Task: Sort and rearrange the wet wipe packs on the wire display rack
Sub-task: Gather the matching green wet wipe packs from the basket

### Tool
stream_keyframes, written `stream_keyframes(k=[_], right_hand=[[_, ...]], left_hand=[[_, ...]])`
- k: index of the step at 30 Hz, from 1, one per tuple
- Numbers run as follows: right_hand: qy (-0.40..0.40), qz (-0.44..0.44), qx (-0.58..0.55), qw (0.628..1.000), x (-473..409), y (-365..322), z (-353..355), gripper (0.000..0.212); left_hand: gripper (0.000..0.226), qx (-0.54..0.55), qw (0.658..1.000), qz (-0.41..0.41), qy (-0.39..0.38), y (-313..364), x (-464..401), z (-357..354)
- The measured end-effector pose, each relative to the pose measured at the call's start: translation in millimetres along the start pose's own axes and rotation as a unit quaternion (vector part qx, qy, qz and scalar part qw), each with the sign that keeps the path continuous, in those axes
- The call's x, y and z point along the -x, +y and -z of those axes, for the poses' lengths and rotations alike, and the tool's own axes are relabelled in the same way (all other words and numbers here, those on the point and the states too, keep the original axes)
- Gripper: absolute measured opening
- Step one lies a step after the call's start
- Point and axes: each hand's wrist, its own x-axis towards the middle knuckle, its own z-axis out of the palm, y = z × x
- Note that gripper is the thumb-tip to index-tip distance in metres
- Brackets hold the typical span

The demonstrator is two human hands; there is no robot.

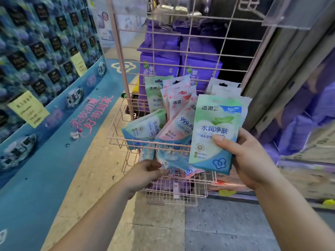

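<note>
A pink wire display rack (117,142) holds a jumble of small wet wipe packs in its basket. Green and blue packs (143,129) lean at the left, pink packs (178,104) stand and tilt in the middle. My right hand (248,158) grips a stack of green wet wipe packs (213,134) upright in front of the basket's right side, thumb across the front pack. My left hand (145,171) reaches to the basket's lower front, fingers pinched at the bottom edge of a blue pack (172,160) that pokes through the wires.
Large purple packs (159,57) are stacked behind the rack's back grid. A blue printed display wall (45,51) runs along the left. A lower pink wire shelf (172,192) sits under the basket. Stone floor lies below, shelving with purple goods at the right.
</note>
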Motion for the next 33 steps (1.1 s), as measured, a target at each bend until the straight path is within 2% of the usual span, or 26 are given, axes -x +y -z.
stream_keyframes(k=[2,4,6,9,11,13,14,16,17,19,21,22,24,25,26,27,29,31,33], right_hand=[[-0.007,0.001,0.000,1.000,-6.4,1.3,-7.6,0.050],[-0.006,-0.005,0.009,1.000,-13.2,3.8,-14.0,0.046],[0.003,-0.010,0.021,1.000,-19.1,6.4,-18.7,0.047],[0.009,-0.010,0.031,0.999,-23.1,5.9,-23.5,0.041],[0.010,-0.006,0.031,0.999,-24.4,5.1,-24.5,0.028],[0.013,-0.006,0.037,0.999,-26.6,5.2,-24.3,0.023],[0.013,-0.008,0.043,0.999,-27.7,5.3,-24.6,0.023],[0.011,-0.009,0.051,0.999,-28.4,4.9,-26.1,0.023],[0.010,-0.007,0.052,0.999,-28.8,4.5,-26.6,0.023],[0.014,-0.006,0.051,0.999,-29.2,4.5,-26.5,0.023],[0.025,-0.010,0.040,0.999,-29.1,6.0,-25.6,0.023],[0.027,-0.012,0.030,0.999,-29.4,7.4,-25.9,0.023],[0.024,-0.018,0.014,0.999,-31.1,10.6,-31.3,0.024],[0.021,-0.022,0.012,0.999,-31.9,12.2,-37.2,0.023],[0.015,-0.024,0.014,0.999,-33.2,13.9,-44.3,0.021],[0.008,-0.024,0.019,1.000,-34.6,15.7,-52.4,0.020],[-0.007,-0.015,0.030,0.999,-37.9,19.9,-66.5,0.022],[-0.006,-0.013,0.038,0.999,-40.1,21.1,-73.3,0.023],[-0.005,-0.005,0.049,0.999,-43.1,21.6,-74.3,0.022]], left_hand=[[0.028,-0.063,0.995,-0.045,-0.070,17.0,27.9,21.4],[0.019,-0.041,0.991,-0.116,-0.056,39.5,46.3,37.8],[0.016,-0.029,0.976,-0.208,0.057,60.0,51.8,48.8],[0.017,-0.126,0.902,-0.301,0.282,76.3,40.6,60.1],[0.035,-0.258,0.841,-0.292,0.375,79.1,28.6,66.4],[0.061,-0.385,0.823,-0.212,0.359,79.7,15.4,73.4],[0.062,-0.433,0.819,-0.177,0.333,80.6,10.6,74.9],[0.046,-0.462,0.819,-0.159,0.299,81.6,4.5,75.6],[0.035,-0.437,0.831,-0.174,0.298,83.1,6.2,75.6],[0.019,-0.298,0.877,-0.206,0.314,87.3,17.7,78.2],[0.010,-0.096,0.914,-0.222,0.325,88.2,33.8,86.9],[0.007,0.030,0.922,-0.230,0.311,88.0,42.5,90.6],[0.008,0.280,0.907,-0.231,0.212,88.7,57.7,86.3],[0.014,0.367,0.890,-0.222,0.151,89.2,61.1,76.9],[0.021,0.409,0.882,-0.207,0.112,89.3,62.8,63.8],[0.024,0.400,0.890,-0.192,0.104,89.2,62.5,48.7],[0.019,0.275,0.930,-0.190,0.153,88.9,59.6,25.0],[0.014,0.174,0.944,-0.209,0.190,88.2,56.3,21.1],[0.018,0.117,0.952,-0.233,0.161,89.9,55.4,30.4]])
